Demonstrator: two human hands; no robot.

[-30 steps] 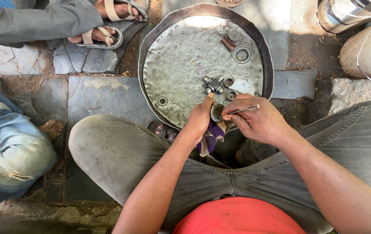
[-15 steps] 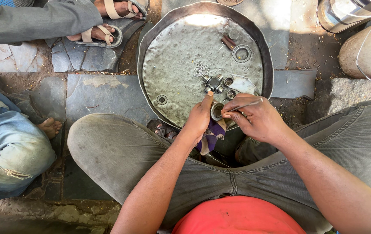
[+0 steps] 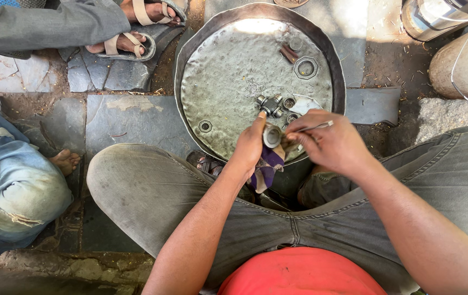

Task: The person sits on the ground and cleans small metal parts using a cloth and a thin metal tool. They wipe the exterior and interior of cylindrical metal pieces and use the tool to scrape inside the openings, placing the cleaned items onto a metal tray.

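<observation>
Gripping one small metal cup (image 3: pixel 271 136) with a purple rag (image 3: pixel 267 166), left hand (image 3: pixel 250 146) faces right hand (image 3: pixel 329 145) pinching one thin tool (image 3: pixel 317 127)

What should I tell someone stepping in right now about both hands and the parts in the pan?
Left hand: fingers hold a small metal cup with a purple cloth under it.
Right hand: holds a thin metal tool at the cup.
In the round metal pan: cross-shaped joint, hexagonal nut, smaller nut, more caps and loose bits.
Done: cup is out of the pan, in hand.
Left: the other pieces lie untouched in the pan.
</observation>
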